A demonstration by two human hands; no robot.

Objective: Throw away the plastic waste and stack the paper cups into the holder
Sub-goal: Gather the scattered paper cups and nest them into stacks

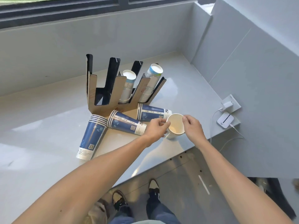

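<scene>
An office-style break corner beside a window.
A glossy grey desk (48, 120) runs along a dark-framed window (80, 10) at the far side, between plain grey walls. A cardboard cup holder (103, 101) and sleeves of blue paper cups (92, 136) sit on it. At right, a wall socket (231, 103) with a charger (227, 105).

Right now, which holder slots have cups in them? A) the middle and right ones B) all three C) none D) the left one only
A: the holder has upside-down cup stacks in its middle slot and right slot, while the left slot shows only its dark, empty inside.
</scene>
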